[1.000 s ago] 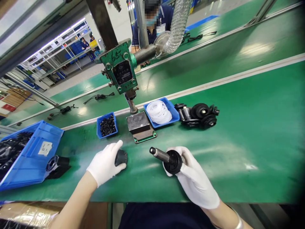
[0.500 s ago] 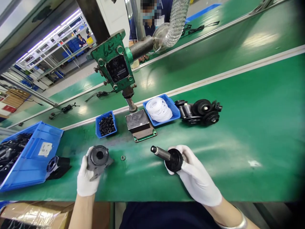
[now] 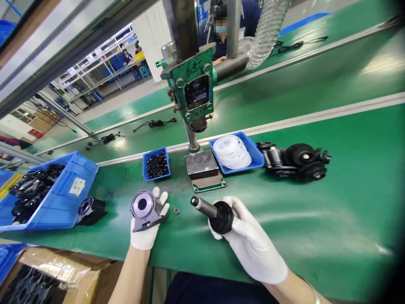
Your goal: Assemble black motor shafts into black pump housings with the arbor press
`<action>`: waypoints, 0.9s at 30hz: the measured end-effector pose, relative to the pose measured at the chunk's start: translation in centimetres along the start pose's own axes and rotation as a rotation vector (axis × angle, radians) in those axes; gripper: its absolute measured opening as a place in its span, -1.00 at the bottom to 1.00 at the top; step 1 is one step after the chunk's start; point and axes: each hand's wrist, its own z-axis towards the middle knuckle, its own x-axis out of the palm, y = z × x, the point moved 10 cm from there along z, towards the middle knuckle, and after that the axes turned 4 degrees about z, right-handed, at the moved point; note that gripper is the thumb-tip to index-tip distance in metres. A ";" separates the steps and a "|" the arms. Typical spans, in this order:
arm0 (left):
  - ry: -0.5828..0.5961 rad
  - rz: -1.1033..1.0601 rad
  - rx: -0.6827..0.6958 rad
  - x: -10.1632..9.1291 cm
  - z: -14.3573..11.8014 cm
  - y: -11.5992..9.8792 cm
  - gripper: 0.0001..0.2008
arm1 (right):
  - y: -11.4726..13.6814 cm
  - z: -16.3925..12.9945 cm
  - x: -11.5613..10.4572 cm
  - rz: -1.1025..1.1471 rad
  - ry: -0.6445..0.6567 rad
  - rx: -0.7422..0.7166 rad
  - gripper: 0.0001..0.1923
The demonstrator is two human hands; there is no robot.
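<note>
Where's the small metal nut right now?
The small metal nut lies on the green table, between the left hand and the right hand.

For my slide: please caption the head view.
Left hand holds grey housing; right hand holds black shaft.

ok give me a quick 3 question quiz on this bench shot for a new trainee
1. True or false: the left hand holds a grey housing with a round opening.
2. Which tray holds the white rings? A) the small blue tray left of the press base B) the blue tray right of it C) the big blue bin
3. What small loose part lies on the bench between the two hands?

Key:
1. True.
2. B.
3. A small metal ring; the right hand holds a black shaft part beside it.
</note>
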 end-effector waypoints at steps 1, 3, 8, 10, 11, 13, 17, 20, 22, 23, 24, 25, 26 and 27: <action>0.000 -0.019 -0.016 0.4 -0.2 0.4 -0.64 | -0.7 0.4 1.1 0.030 0.029 0.023 -0.71; -0.011 -0.079 -0.059 0.9 -0.8 1.2 -0.63 | -2.1 1.0 3.4 0.102 0.089 0.068 -0.76; -0.106 -0.182 -0.062 0.9 -1.6 2.5 -0.64 | -5.2 1.8 7.0 0.254 0.176 0.174 -0.83; -0.117 -0.173 -0.011 1.0 -1.6 2.1 -0.67 | -5.9 1.9 7.5 0.271 0.165 0.201 -0.84; -0.126 -0.165 0.016 1.1 -1.4 1.7 -0.70 | -6.1 1.9 7.6 0.275 0.156 0.205 -0.84; -0.176 -0.130 0.051 0.9 -1.3 1.1 -0.72 | -6.4 2.2 7.8 0.282 0.140 0.204 -0.83; -0.264 0.056 0.211 0.6 -1.5 -1.3 -0.40 | -7.1 3.9 7.5 0.278 0.071 0.167 -0.81; -0.219 0.303 0.336 1.1 -1.6 -3.0 -0.48 | -7.8 6.1 7.4 0.246 0.034 0.125 -0.82; -0.210 0.483 0.324 0.8 -1.0 -3.5 -0.53 | -8.3 7.4 7.4 0.237 0.022 0.126 -0.81; -0.222 0.583 0.326 0.4 -0.5 -3.9 -0.53 | -8.4 7.9 7.2 0.236 0.008 0.131 -0.81; -0.237 0.681 0.339 0.1 -0.1 -4.4 -0.54 | -8.2 8.3 7.0 0.235 -0.009 0.133 -0.80; -0.254 0.771 0.361 -0.2 0.3 -5.0 -0.57 | -7.8 8.6 6.7 0.232 -0.025 0.127 -0.80; -0.267 0.850 0.379 -0.3 0.7 -5.5 -0.59 | -7.2 8.7 6.3 0.227 -0.038 0.116 -0.80; -0.281 0.909 0.391 -0.4 1.0 -6.0 -0.62 | -6.4 8.6 5.9 0.217 -0.045 0.101 -0.81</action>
